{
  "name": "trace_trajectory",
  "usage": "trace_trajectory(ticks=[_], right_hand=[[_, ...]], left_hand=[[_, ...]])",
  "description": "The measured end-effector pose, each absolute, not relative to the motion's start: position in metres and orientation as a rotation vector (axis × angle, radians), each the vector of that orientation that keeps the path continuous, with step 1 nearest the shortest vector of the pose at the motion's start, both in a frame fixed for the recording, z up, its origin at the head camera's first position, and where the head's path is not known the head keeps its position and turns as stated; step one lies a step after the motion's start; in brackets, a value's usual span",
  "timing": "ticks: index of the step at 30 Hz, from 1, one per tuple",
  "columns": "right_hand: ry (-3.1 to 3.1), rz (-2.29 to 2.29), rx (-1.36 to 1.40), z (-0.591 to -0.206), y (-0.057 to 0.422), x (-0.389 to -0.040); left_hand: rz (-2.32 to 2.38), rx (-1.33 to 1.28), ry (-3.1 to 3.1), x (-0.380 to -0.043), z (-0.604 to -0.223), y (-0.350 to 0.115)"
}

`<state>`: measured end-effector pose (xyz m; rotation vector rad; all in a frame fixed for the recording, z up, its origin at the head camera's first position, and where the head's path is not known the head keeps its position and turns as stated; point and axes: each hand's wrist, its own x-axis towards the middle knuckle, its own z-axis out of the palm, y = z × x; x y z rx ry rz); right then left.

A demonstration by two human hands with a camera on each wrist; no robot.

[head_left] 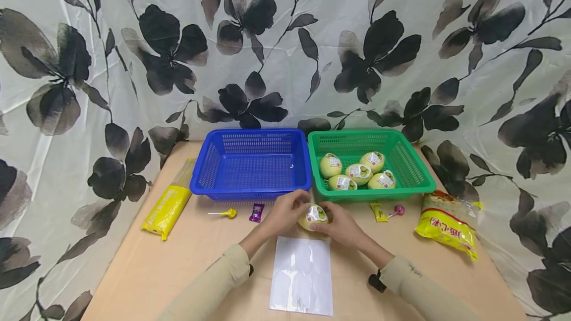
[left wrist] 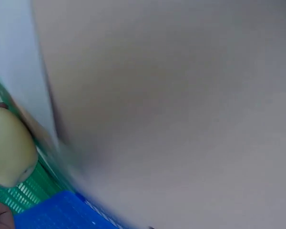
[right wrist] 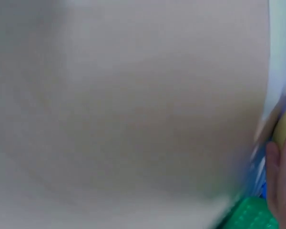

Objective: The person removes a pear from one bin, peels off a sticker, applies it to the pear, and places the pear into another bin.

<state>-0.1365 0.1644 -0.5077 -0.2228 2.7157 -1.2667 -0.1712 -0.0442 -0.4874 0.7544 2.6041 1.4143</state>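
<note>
A pale yellow-green melon (head_left: 308, 221) with a white-and-green label faces up between my two hands, just above the top edge of a clear plastic sleeve (head_left: 301, 276) on the table. My left hand (head_left: 287, 211) grips its left side with curled fingers. On the other side, my right hand (head_left: 341, 223) holds it with thumb in front and fingers behind. In the left wrist view the bare side of the melon (left wrist: 12, 148) shows, with part of the left hand (left wrist: 1, 215) at the corner. Fingers of the right hand (right wrist: 283, 181) lie along the melon in the right wrist view.
Behind stand a blue basket (head_left: 250, 194) and a green basket (head_left: 412, 193) holding several labelled melons (head_left: 359, 173). A yellow packet (head_left: 168, 209) lies left, another yellow bag (head_left: 448, 227) right. Nearer are a yellow lollipop (head_left: 231, 213), purple candy (head_left: 256, 212), yellow candy (head_left: 378, 212) and pink lollipop (head_left: 398, 210).
</note>
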Motion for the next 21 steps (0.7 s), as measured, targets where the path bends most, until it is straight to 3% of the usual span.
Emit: trace_trajectory(ticks=[10,16,21], right_hand=[[2.377,-1.405,-0.277,-0.494,0.216,-0.116],[2.386,-1.297,-0.364,-0.448,0.256,-0.111],[2.484,-1.217,-0.388,-0.398,0.282,-0.138]], left_hand=[[1.544,0.642,2.442,-0.184,-0.487,-0.004],[1.555,0.594,2.472,-0.188,-0.489,0.01],[1.572,0.596,2.491,-0.19,-0.486,0.016]])
